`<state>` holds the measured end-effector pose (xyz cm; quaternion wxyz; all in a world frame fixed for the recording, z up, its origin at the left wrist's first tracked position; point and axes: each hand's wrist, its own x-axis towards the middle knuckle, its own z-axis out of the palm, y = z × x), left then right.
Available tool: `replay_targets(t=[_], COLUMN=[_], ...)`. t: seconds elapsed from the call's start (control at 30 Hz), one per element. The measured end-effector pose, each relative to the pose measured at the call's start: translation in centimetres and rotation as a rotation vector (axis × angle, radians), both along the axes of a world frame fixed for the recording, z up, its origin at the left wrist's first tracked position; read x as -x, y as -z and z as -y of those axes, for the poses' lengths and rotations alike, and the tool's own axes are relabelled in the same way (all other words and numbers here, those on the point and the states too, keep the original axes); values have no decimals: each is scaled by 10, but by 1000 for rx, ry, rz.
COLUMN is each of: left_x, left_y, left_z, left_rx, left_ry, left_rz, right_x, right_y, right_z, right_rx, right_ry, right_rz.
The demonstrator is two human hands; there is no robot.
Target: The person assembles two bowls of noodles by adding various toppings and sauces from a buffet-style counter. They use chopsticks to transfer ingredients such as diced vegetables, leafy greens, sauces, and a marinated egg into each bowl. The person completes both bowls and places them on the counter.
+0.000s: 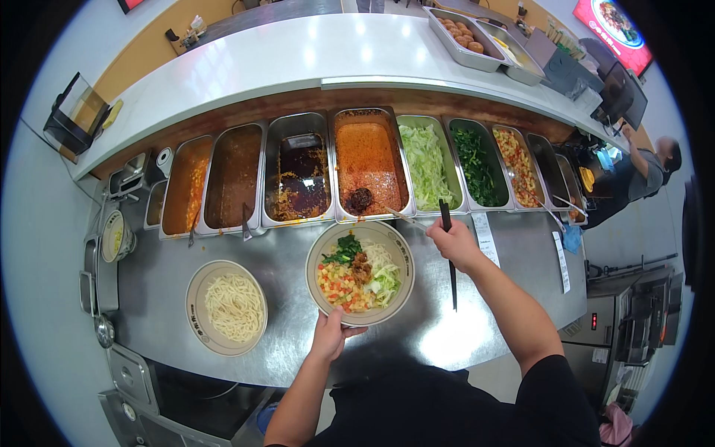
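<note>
My left fingers [337, 316] clamp the topped bowl [313, 257]; right of it, my right fingers [441, 234] clamp black chopsticks [452, 279] and a ladle [404, 219].

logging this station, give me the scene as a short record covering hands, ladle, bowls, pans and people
left hand: holds topped bowl at near rim
right hand: holds ladle and black chopsticks
ladle head: at near end of red sauce pan
toppings: greens, diced vegetables, lettuce, brown topping; noodles also show
other bowl: plain noodles, on steel counter, left of topped bowl
right of sauce pan: lettuce pan, then greens pan
person: far right
</note>
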<state>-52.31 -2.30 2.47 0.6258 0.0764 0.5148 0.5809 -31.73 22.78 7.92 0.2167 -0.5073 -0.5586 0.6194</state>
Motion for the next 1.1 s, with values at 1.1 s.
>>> replay_targets(t=[1.1], left_x=[3], left_y=[11], left_z=[2], left_rx=[-38], left_ry=[4], left_rz=[48], right_x=[-42], right_y=[-5], right_z=[106], right_rx=[-680], right_ry=[-311], right_rz=[432])
